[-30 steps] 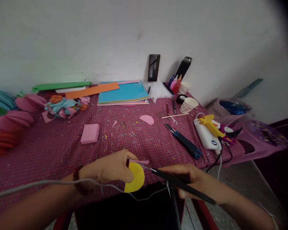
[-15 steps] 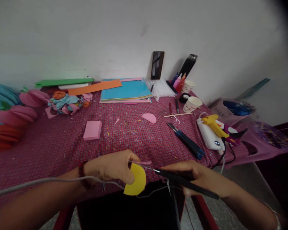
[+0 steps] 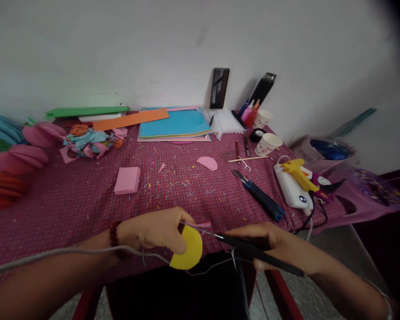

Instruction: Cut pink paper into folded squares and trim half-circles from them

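Observation:
Between the thumb and fingers of my left hand [image 3: 158, 229] are a rounded yellow paper piece [image 3: 191, 251] and a strip of pink paper [image 3: 204, 225] behind it. My right hand [image 3: 270, 244] grips black-handled scissors [image 3: 253, 251], whose metal blades point left and meet the pink paper near my left fingertips. How far apart the blades are is hard to make out. A folded pink half-circle [image 3: 207, 163] lies on the cloth ahead of my hands. Farther left sits a stack of pink paper squares [image 3: 127, 180].
A blue craft knife [image 3: 260, 195], a wooden stick [image 3: 248, 158] and paper cups [image 3: 268, 144] lie to the right, with a yellow glue gun [image 3: 298, 171] on a white power bank. Coloured sheets [image 3: 173, 126] and crumpled scraps [image 3: 93, 142] are at the back. A grey cable [image 3: 70, 251] crosses my left wrist.
The view has shifted slightly. Both hands keep nearly the same pose, and the yellow paper and scissors have barely moved.

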A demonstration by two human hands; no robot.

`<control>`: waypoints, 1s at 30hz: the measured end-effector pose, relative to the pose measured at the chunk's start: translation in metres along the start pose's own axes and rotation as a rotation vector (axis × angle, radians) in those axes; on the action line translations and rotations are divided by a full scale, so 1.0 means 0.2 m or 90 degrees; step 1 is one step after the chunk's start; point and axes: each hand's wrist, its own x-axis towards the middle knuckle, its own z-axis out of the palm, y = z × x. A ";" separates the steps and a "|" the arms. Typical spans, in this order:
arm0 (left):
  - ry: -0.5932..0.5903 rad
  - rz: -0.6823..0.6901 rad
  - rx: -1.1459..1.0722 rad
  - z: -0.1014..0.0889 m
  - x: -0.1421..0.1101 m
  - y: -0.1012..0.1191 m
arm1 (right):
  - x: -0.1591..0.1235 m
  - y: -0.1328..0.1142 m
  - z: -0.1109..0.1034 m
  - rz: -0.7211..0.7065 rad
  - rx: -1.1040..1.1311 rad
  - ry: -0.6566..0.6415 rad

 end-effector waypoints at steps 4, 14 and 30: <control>-0.004 0.006 0.001 0.00 0.01 0.00 | 0.00 0.00 0.00 -0.006 0.004 -0.002; -0.024 0.043 0.042 -0.02 0.04 0.03 | -0.01 0.03 0.00 -0.010 0.025 0.013; 0.567 0.851 1.040 -0.11 -0.13 0.01 | 0.12 0.06 -0.11 -0.155 -0.097 0.294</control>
